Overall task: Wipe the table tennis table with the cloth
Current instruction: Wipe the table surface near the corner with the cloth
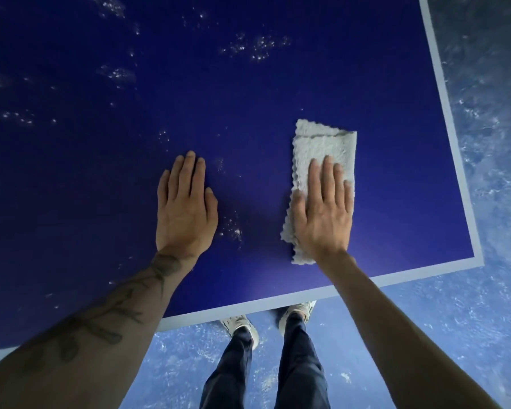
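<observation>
Cloth (pixel 325 149): near half hidden under right hand (pixel 322 214), which pressed on it with fingers flat. Pale, nubby, folded long, near the corner of the blue bench (pixel 248 84). Bench cut off left and top. Left hand (pixel 186 211): flat on bench, apart from cloth.

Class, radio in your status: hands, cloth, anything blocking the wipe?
Right hand flat on cloth, near table corner. Left hand flat on bare table. White specks ahead; nothing blocking.
</observation>
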Available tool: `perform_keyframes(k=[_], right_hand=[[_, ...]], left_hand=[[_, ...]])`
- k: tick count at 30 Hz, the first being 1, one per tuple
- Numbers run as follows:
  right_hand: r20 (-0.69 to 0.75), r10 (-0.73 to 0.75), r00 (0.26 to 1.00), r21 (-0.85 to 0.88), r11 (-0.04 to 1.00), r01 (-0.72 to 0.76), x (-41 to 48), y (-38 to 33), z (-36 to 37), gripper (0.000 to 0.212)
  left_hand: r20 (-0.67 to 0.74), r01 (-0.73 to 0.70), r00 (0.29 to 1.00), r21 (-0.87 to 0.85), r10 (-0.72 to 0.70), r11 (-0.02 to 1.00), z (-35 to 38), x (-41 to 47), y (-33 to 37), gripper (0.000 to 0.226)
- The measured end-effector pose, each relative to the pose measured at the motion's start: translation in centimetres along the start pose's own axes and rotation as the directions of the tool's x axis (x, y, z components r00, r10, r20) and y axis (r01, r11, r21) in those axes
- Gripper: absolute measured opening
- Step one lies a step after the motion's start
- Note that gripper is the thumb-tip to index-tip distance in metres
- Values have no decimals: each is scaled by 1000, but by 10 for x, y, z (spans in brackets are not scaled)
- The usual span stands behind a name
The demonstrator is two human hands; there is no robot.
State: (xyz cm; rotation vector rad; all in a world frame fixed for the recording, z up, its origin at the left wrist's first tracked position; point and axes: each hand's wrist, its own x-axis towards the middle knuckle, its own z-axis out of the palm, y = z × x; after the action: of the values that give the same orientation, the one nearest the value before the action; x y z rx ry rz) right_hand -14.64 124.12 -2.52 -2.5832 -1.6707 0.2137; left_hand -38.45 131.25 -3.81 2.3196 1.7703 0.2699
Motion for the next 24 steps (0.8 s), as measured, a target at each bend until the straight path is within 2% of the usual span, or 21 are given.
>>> perform_keyframes(k=[2, 5, 7, 9, 12, 15, 17, 19, 21, 22, 24], right_hand=[[-10, 7, 1000, 21, 1000, -6, -2, -34, 7, 68], [47, -222, 974, 58, 974, 220, -42, -68, 19, 67], [77, -347, 935, 51, 938, 344, -64, -55, 19, 65], [87, -303, 949, 38, 953, 301, -60, -25, 13, 65], [43, -71, 997, 24, 997, 70, -22, 5, 0, 66], [-14, 52, 999, 8, 999, -51, 17, -16, -2, 66], [-12, 3, 1000, 18, 1000, -2, 24, -47, 5, 67], [22, -166, 986, 33, 986, 165, 12, -71, 11, 67], [61, -343, 937, 43, 939, 341, -1, -66, 12, 65], [65, -378, 924, 43, 926, 376, -1, -53, 10, 65], [47, -303, 952, 34, 953, 302, 14, -20, 4, 65]], left_hand=[[-6, -4, 1000, 9, 5, 1000, 0, 0, 0, 56], [-21, -9, 1000, 5, 9, 1000, 1, 0, 1, 55], [-20, -14, 1000, 4, 14, 1000, 1, -1, 1, 55], [-9, -9, 1000, 0, 9, 1000, 1, 0, 0, 56], [1, 0, 1000, -11, 0, 1000, 0, -1, 0, 56], [3, -6, 1000, -13, 6, 1000, -1, -1, 0, 56], [0, -11, 1000, -4, 11, 1000, 0, 0, 0, 56], [-5, -12, 1000, -1, 12, 1000, 0, 0, 1, 56], [-4, -9, 1000, 5, 9, 1000, 0, 0, 0, 56], [-3, -6, 1000, 6, 6, 1000, 0, 0, 0, 56], [-5, 0, 1000, 3, 0, 1000, 0, 1, 0, 57]])
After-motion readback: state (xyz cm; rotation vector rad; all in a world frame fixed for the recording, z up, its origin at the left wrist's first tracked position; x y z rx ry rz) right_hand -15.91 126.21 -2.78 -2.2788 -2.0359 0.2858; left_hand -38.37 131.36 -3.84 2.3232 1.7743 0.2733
